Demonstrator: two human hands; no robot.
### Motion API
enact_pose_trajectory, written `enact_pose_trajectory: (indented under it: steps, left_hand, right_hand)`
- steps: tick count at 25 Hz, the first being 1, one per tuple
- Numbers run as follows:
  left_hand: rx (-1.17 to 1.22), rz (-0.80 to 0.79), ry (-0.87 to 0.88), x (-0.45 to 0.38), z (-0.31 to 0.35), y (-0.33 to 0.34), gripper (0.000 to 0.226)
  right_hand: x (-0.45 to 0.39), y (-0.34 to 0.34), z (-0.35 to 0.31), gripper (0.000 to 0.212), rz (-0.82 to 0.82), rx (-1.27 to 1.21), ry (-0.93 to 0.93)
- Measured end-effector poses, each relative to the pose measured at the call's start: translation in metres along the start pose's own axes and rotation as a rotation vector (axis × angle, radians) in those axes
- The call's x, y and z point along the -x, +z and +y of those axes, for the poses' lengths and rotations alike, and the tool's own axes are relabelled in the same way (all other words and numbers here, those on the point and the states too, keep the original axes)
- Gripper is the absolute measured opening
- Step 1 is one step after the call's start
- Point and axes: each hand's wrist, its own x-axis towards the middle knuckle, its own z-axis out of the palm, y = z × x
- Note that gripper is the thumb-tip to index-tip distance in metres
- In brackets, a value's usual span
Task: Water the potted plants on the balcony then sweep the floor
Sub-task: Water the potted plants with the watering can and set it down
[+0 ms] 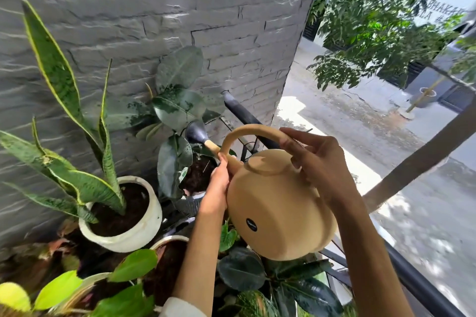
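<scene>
A tan watering can (278, 203) is being held tilted above the pots, its dark rose (195, 132) pointed at the rubber plant (177, 110) standing against the grey brick wall (154, 7). Its arched handle is being gripped by the curled fingers of the right hand (319, 162), while its side near the spout base is being steadied by the left hand (218, 185) (fingers fairly straight, pressed flat). A snake plant (64, 115) in a white pot (134, 231) is being left to the left, and the black railing (412, 273) is running along the right.
</scene>
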Motion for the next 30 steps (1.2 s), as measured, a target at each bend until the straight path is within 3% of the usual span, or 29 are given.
enact_pose_trajectory:
  steps: [16, 30]
  left_hand:
    - [0.117, 0.053, -0.071, -0.035, 0.002, -0.001, 0.060]
    - [0.067, 0.005, -0.078, -0.029, 0.002, -0.019, 0.069]
  right_hand:
    - [-0.022, 0.009, -0.007, 0.025, -0.034, 0.017, -0.008]
    - [-0.017, 0.017, -0.009, 0.025, -0.042, -0.039, 0.033]
